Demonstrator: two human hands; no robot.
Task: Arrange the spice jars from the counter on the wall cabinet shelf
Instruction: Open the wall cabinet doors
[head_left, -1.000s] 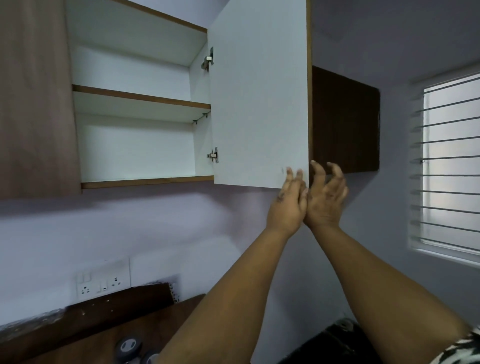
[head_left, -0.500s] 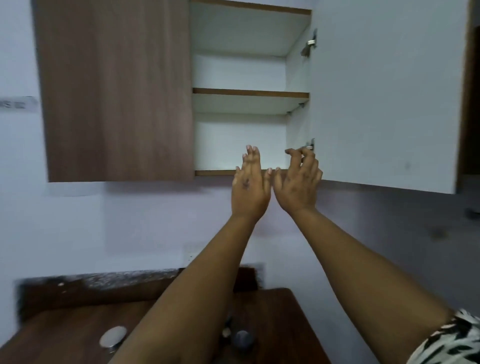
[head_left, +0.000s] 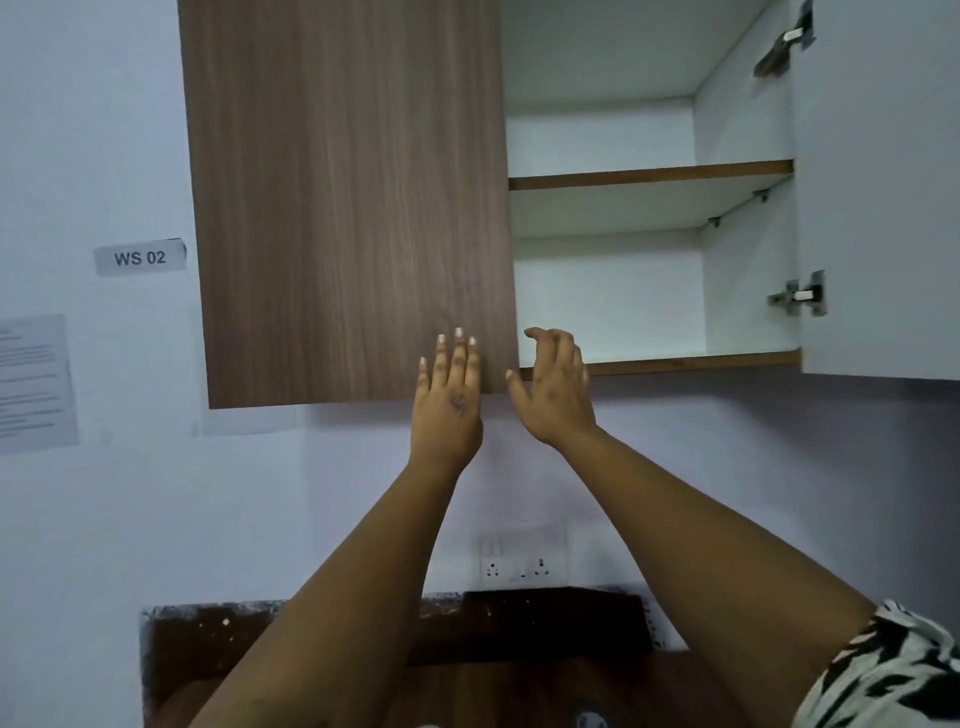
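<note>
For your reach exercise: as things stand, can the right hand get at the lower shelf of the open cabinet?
Probably yes. The right hand is empty at the front edge of the lower shelf, the right door is swung open, and nothing blocks the opening.

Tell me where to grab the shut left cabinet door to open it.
No handle shows on the left door. Hook fingertips under its bottom edge near the right corner, from below; hinges presumably sit left, mirroring the open door. Left hand lies flat there, right hand hovers beside.
</note>
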